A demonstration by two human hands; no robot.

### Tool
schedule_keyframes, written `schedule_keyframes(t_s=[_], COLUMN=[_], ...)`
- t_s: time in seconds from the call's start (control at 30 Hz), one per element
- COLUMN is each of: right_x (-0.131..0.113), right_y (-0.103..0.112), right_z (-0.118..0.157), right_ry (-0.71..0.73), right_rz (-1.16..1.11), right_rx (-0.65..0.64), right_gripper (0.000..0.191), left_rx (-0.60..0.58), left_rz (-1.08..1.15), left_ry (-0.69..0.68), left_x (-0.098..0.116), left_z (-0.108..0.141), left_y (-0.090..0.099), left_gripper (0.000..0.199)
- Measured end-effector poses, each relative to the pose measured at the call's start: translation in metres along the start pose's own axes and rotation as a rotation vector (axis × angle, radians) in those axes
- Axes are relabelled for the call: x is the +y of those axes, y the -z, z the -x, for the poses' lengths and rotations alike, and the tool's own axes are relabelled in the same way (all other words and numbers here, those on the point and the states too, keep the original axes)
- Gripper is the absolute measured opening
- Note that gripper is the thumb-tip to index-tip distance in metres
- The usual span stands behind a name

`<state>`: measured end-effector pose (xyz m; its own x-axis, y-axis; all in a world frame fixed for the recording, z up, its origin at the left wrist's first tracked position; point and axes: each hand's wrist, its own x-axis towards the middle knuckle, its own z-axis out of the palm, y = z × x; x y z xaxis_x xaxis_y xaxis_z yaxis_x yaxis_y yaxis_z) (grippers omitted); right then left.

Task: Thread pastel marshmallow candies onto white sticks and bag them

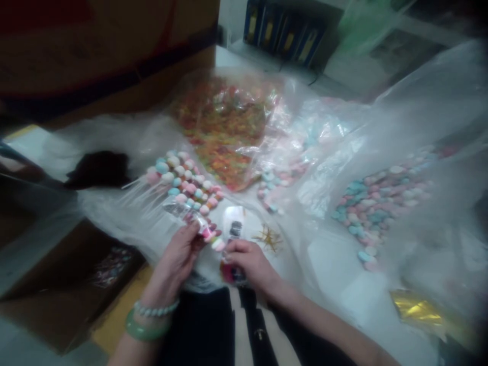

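Both hands (pixel 183 248) at pastel sweets (pixel 217 244)

Left hand (pixel 186 241) has candy skewer (pixel 213 239) in grip; right hand (pixel 249 259) at printed packet (pixel 234 217), hold blurred. More skewers (pixel 188 174) left, bagged candies (pixel 381 201) right.

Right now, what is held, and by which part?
Left hand: a short row of rounded pastel candies, by its left end; right hand: too blurred to tell.

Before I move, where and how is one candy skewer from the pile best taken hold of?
Probably by the bare white sticks, coming from the left: the candy skewers lie with sticks fanned leftward, while their candy ends crowd together at right.
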<state>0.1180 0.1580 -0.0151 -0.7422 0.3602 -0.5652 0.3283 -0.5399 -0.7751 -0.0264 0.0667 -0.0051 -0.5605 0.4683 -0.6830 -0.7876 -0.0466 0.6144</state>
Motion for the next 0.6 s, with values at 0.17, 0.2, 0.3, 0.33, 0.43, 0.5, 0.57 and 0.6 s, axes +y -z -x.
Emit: schedule_keyframes(t_s=[0.17,0.2,0.3,0.33,0.43,0.5,0.57,0.6], right_x=[-0.008,-0.01,-0.013,-0.013,-0.011,-0.008,-0.003,-0.002], right_y=[0.0,0.001,0.003,0.003,0.004,0.004,0.003,0.003], right_z=[0.005,0.005,0.003,0.003,0.002,0.001,-0.001,-0.002], right_ry=[0.417,0.431,0.196,0.063,-0.249,-0.308,-0.294,-0.267], right_rz=[0.486,0.49,0.277,0.161,-0.169,-0.297,-0.334,-0.315], right_rx=[0.118,0.121,-0.001,-0.08,-0.282,-0.319,-0.279,-0.237], right_gripper=[0.012,0.013,0.013,0.013,0.016,0.016,0.013,0.012], left_rx=[-0.042,-0.048,-0.046,-0.049,-0.07,-0.081,-0.079,-0.079], left_rz=[0.08,0.096,0.155,0.175,0.205,0.194,0.178,0.166], left_ry=[-0.015,-0.028,-0.05,-0.053,-0.046,-0.028,-0.037,-0.05], left_x=[0.004,0.005,0.007,0.007,0.007,0.007,0.007,0.007], left_z=[-0.008,-0.009,-0.011,-0.011,-0.01,-0.009,-0.007,-0.006], left_y=[0.008,0.008,0.009,0.008,0.006,0.004,0.002,0.001], left_gripper=[0.019,0.023,0.025,0.024,0.021,0.018,0.017,0.017])
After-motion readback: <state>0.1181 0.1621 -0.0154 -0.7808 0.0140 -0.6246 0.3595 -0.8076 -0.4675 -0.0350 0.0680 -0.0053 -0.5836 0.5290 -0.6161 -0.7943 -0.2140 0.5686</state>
